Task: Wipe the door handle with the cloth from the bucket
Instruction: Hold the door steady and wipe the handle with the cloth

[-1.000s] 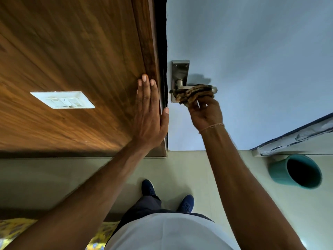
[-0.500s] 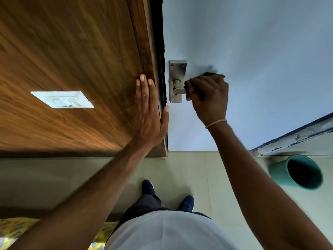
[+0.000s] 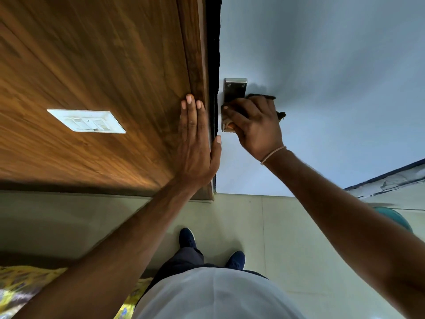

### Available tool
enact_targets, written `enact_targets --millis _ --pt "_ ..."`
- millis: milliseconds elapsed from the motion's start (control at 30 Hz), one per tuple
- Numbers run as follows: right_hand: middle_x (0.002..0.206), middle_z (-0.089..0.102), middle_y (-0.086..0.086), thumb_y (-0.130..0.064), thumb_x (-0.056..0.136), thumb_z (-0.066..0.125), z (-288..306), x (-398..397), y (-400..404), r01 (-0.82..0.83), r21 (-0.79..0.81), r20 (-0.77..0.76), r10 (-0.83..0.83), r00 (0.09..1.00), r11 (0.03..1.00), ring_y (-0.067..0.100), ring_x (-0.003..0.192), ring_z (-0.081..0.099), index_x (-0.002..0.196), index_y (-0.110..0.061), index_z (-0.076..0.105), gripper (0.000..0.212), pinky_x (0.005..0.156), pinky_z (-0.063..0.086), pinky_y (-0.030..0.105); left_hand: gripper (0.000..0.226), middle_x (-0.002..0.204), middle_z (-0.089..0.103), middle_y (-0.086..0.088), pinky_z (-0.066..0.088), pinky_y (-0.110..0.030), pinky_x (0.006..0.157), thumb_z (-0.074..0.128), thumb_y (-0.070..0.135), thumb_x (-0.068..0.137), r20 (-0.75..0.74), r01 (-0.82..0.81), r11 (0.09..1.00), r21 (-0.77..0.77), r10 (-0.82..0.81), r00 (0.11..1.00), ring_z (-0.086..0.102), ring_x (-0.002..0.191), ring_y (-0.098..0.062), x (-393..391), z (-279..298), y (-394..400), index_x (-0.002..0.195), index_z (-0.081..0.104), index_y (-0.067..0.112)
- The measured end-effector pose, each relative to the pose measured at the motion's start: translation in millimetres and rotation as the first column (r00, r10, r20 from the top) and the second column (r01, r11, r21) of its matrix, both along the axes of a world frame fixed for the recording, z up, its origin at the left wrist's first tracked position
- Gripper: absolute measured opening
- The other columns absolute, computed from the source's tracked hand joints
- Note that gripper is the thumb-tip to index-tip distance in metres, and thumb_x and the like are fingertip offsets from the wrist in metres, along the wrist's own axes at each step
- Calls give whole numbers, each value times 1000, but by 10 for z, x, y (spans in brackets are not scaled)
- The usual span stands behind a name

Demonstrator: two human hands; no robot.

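A metal door handle plate (image 3: 235,89) is fixed near the left edge of the pale blue door (image 3: 322,77). My right hand (image 3: 255,124) covers the lever and the plate's lower half, gripping a dark brownish cloth (image 3: 262,96) whose edges stick out above and to the right of my knuckles. The lever itself is hidden under hand and cloth. My left hand (image 3: 197,143) lies flat, fingers together, on the wooden frame (image 3: 193,54) beside the door, thumb at the door's edge. The teal bucket (image 3: 393,217) stands on the floor at right, mostly hidden by my right forearm.
A white switch plate (image 3: 88,120) sits on the wood-panelled wall at left. Pale floor tiles (image 3: 253,217) lie below, with my dark blue shoes (image 3: 187,238). A yellow patterned fabric (image 3: 23,286) shows at bottom left. A worn ledge (image 3: 391,180) runs at right.
My right hand turned over the lever and slid left with the cloth, now covering the plate's lower part. The view shifted so my forearm hides most of the bucket. Left hand unmoved.
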State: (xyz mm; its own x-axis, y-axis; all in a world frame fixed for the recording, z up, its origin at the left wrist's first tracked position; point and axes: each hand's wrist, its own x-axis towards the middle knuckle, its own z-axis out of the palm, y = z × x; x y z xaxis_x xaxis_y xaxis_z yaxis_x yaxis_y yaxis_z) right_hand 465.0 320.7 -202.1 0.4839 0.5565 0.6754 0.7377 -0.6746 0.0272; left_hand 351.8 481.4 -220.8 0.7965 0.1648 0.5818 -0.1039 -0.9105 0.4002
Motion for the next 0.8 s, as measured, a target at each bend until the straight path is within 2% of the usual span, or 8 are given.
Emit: enact_targets --millis 133,300,367,433,500,633,700,800 --pt "122 74 2 -17 105 62 68 75 71 -94 -167 139 118 983 981 36 112 65 113 -23 78 19 94 46 46 76 177 17 -34 18 -55 139 56 21 108 11 8 1000 -11 -8 1000 13 169 -46 2 1 6 167 23 -12" --pt "85 68 -1 -10 97 60 189 132 215 -146 -371 233 244 941 917 34 102 65 85 -20 76 22 103 44 45 75 178 15 -33 15 -52 140 52 23 109 5 13 1000 -20 -13 1000 12 169 -45 -3 18 7 168 20 -11" --pt "81 66 -4 -9 97 60 220 176 203 -173 -404 242 288 927 898 33 99 65 82 -21 75 25 100 46 43 75 178 15 -33 14 -51 140 53 22 108 9 18 1000 -22 -17 1000 12 169 -45 -7 27 1 168 20 -11" --pt "91 72 -6 -8 101 59 223 226 110 -192 -372 243 295 924 908 32 97 64 86 -24 76 28 89 48 41 75 177 15 -35 14 -52 140 54 19 107 15 24 999 -23 -24 1000 12 169 -47 -11 34 -7 166 21 -13" --pt "111 77 -5 -13 106 58 197 174 4 -198 -229 214 248 945 953 33 95 66 100 -23 78 23 81 50 40 74 176 16 -36 15 -54 140 55 17 107 19 24 1000 -19 -24 1000 13 168 -48 -8 37 -5 166 23 -14" --pt "126 76 2 -28 107 64 65 -86 27 -11 34 125 6 992 999 35 97 69 116 -21 79 19 84 49 42 74 176 18 -36 19 -58 138 57 17 106 26 18 1000 -16 -18 1000 15 168 -48 -9 30 -6 165 24 -14" --pt "125 76 4 -26 106 66 6 -116 109 28 61 108 -34 994 998 36 99 68 114 -19 79 17 85 48 42 74 177 17 -34 20 -58 138 57 17 107 20 25 1000 -3 -25 999 14 168 -47 -10 31 24 166 24 -13" --pt "118 77 3 -16 103 66 26 21 133 -56 -41 184 62 981 998 36 96 68 104 -17 78 12 82 47 41 73 177 17 -34 18 -56 139 55 18 107 12 39 999 5 -39 999 14 169 -46 -27 42 44 166 24 -13"
